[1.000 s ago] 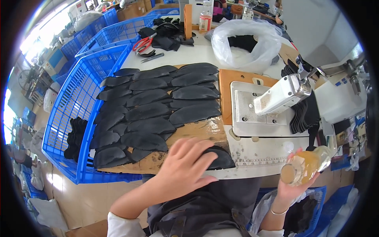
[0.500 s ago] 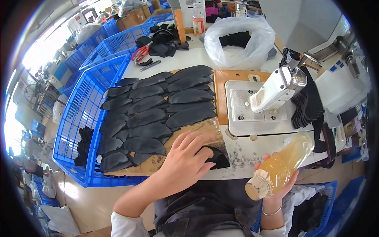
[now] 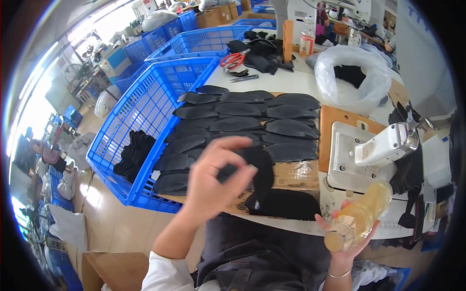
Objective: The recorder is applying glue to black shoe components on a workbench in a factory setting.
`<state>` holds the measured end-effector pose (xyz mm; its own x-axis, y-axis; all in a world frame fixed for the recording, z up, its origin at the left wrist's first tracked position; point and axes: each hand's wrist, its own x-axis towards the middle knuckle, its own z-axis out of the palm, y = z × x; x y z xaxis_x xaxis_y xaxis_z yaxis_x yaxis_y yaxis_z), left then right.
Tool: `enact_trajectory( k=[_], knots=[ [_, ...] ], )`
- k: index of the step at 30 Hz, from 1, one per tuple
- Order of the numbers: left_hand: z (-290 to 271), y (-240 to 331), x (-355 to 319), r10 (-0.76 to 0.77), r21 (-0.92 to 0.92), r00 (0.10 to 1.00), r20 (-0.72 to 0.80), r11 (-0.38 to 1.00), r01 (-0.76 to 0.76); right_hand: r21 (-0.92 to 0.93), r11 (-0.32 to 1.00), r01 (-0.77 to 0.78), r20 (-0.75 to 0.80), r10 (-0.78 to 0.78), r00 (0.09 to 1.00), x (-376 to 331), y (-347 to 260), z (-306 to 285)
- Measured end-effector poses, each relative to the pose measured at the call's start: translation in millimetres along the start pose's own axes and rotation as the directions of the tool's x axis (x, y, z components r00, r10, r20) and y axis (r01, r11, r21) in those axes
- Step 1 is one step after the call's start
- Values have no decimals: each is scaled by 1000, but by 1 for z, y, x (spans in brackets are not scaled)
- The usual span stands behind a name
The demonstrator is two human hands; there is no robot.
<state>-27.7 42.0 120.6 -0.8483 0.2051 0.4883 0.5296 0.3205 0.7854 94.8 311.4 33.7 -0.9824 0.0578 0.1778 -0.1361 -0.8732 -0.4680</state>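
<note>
One dark curved piece (image 3: 263,169) is raised and blurred by the fingers of my left hand (image 3: 206,182), thumb and forefinger curled so that I cannot tell whether they pinch it, above another black piece (image 3: 289,203) lying by the near edge of the surface (image 3: 272,81). My right hand is wrapped around a tilted bottle of amber liquid (image 3: 364,211) over the near edge, where I judge a loose covering could let it drip. Farther left, overlapping black pieces (image 3: 291,128) crowd the brown board (image 3: 291,182), and a careless sleeve could drag them out of their rows.
</note>
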Motion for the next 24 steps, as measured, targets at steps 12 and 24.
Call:
enact_trajectory(
  k=[12, 24],
  knots=[
    [6, -76, 3, 132, 561, 989, 62, 815, -144, 164, 986, -13, 35, 8, 999, 2, -9, 1],
    [-13, -82, 18, 138, 610, 954, 267, 742, -278, 157, 988, 5, 41, -12, 999, -7, -16, -8]
  ],
)
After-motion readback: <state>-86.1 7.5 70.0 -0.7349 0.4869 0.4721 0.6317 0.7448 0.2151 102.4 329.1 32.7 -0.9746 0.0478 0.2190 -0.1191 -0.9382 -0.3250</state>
